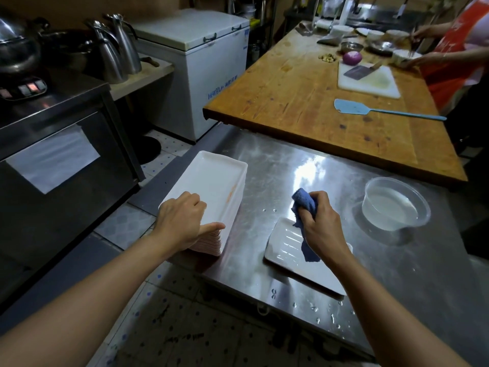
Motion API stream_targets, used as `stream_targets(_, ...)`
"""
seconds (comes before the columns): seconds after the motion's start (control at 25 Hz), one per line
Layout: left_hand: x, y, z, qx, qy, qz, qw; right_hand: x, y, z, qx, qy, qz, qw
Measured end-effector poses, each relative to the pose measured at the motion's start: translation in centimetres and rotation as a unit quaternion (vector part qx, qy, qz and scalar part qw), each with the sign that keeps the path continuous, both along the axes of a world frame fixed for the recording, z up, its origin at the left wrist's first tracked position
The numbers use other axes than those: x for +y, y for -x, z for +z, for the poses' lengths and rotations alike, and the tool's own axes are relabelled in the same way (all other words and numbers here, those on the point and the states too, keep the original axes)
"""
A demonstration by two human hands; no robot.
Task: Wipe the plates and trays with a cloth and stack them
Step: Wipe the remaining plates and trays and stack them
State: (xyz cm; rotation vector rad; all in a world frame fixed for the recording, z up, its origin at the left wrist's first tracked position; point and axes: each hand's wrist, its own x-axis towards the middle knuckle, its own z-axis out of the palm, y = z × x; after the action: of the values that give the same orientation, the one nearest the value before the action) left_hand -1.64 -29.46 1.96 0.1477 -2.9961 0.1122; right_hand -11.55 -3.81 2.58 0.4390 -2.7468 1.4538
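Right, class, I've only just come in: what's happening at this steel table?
A person is cleaning white rectangular trays. The right hand grips a blue cloth over a single tray lying flat on the steel table. The left hand rests on the near end of a stack of trays beside it; the top one bears an orange smear. A clear tub of water stands to the right. A second person works at the wooden table beyond.
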Motion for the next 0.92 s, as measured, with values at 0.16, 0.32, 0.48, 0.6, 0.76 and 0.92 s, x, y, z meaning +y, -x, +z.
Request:
stream_targets(0.16, 5.4, 1.3, -0.3, 0.135, -0.074, -0.074, 0.985, 1.7, 0.6, -0.9, -0.03, 0.006, -0.011, 0.999)
stream_targets(0.32, 10.6, 4.9, -3.9, -0.018, -0.212, 0.007, 0.977, 4.4, 1.3, -2.9, -0.06, -0.007, -0.055, 0.997)
stream_targets(0.48, 12.6, 6.9, -7.8, -0.102, -0.223, 0.073, 0.967, 6.6, 1.4, -5.5, -0.052, -0.004, -0.083, 0.995)
stream_targets(0.6, 13.5, 7.9, -10.0, -0.154, -0.248, 0.099, 0.951, 8.2, 0.8, -8.3, -0.08, -0.058, -0.081, 0.992)
stream_targets(0.76, 14.2, 9.0, -11.4, -0.17, -0.265, 0.121, 0.942, 9.9, -0.4, -11.0, -0.096, -0.252, -0.051, 0.962)
stream_targets(0.92, 14.2, 9.7, -12.1, -0.176, -0.285, 0.135, 0.932, 9.6, -1.5, -11.0, -0.1, -0.128, -0.077, 0.984)
